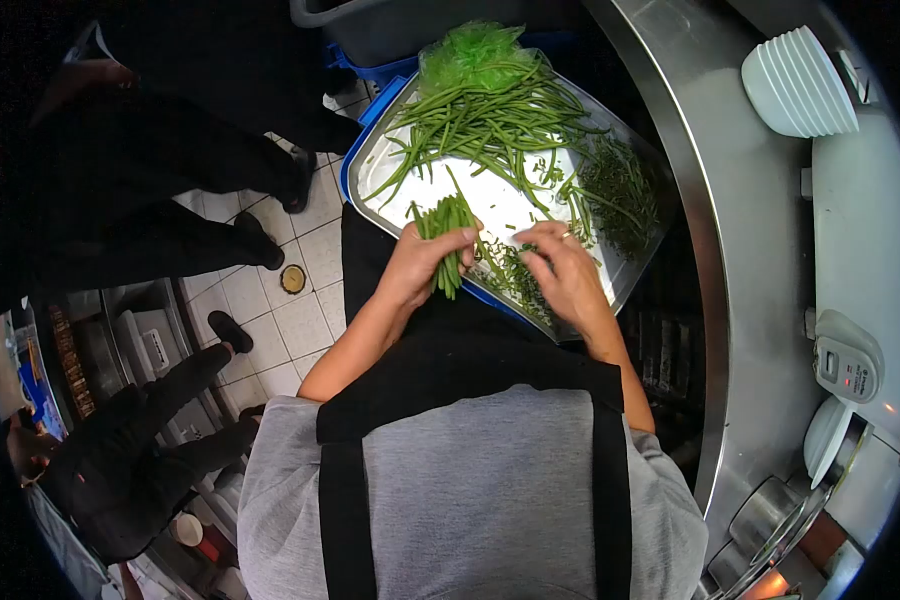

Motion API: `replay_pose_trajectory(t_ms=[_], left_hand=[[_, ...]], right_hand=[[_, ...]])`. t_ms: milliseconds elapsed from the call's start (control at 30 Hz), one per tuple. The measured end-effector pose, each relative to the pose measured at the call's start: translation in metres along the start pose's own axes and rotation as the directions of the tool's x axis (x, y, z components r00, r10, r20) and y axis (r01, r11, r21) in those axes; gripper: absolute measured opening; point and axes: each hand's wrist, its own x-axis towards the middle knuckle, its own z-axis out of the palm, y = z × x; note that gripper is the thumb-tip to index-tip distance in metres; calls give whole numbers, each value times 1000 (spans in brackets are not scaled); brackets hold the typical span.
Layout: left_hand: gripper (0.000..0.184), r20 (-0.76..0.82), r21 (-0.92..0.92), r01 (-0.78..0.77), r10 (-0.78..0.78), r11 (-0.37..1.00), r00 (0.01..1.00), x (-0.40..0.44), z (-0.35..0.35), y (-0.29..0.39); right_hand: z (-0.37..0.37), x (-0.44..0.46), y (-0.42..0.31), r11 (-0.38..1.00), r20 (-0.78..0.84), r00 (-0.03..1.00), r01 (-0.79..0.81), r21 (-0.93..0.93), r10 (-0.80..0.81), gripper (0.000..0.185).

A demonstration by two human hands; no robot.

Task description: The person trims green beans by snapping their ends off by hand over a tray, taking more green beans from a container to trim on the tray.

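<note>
My left hand [422, 262] is closed around a bundle of green beans [441, 222], which stick out above and below the fist. To its right, over the metal tray [378, 192], my right hand [567, 277] is held with thumb and fingers apart, and I see nothing between them. Short cut bean ends [510, 272] lie in the tray near both hands. A large heap of loose green beans [500, 115] fills the far side, beside a crumpled green plastic bag [475, 58]. Dark leafy herb sprigs [618, 195] rest along the right side.
Under the tray is a blue container [350, 165]. A steel counter [705, 180] curves along the right, bearing stacked white bowls [800, 85], a small device [846, 368] and pots [765, 515]. Other people in dark clothes stand on the tiled floor [305, 290] to the left.
</note>
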Motion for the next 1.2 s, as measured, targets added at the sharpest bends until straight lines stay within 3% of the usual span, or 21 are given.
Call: replay_pose_trajectory(t_ms=[100,233,333,433,533,600,633,667,767,900,967,1033,1200], left_hand=[[17,-33,-141,-24,20,990,999,2,-6,0],[21,-108,-166,-79,61,983,992,3,-5,-3],[21,-118,-201,-98,75,975,990,0,-3,-4],[21,-96,-160,-188,174,969,980,-2,0,-4],[22,-39,-66,-233,231,970,972,-11,4,0],[23,-43,-56,-316,314,947,948,-13,1,8],[23,-48,-52,-360,358,932,933,-14,-2,12],[23,-68,-92,-370,365,924,928,-14,-5,16],[18,-155,-104,-358,340,928,927,-8,-16,19],[12,-153,153,-249,272,956,950,-4,-23,15],[9,-151,352,-134,197,926,969,-1,-22,12],[9,-118,476,-117,195,872,974,2,-18,1],[11,-36,556,-81,121,827,992,13,-12,-16]], right_hand=[[14,-5,-2,949,269,955,-192,250,123,17],[15,-3,1,815,465,840,-464,346,281,21],[20,-4,12,741,431,847,-500,447,311,23],[25,5,22,716,482,779,-595,366,401,25],[39,22,37,575,437,782,-622,530,443,25],[51,30,41,875,102,922,-387,291,373,24],[57,34,41,958,-48,961,-264,115,271,24],[64,36,39,980,-91,977,-197,-29,194,18],[70,39,18,932,11,996,-77,-354,86,16],[83,35,25,859,62,998,22,-511,11,16],[70,27,24,874,72,997,58,-482,-27,13],[56,21,19,881,72,996,88,-466,-61,9],[51,16,13,903,35,997,82,-422,-74,10]])
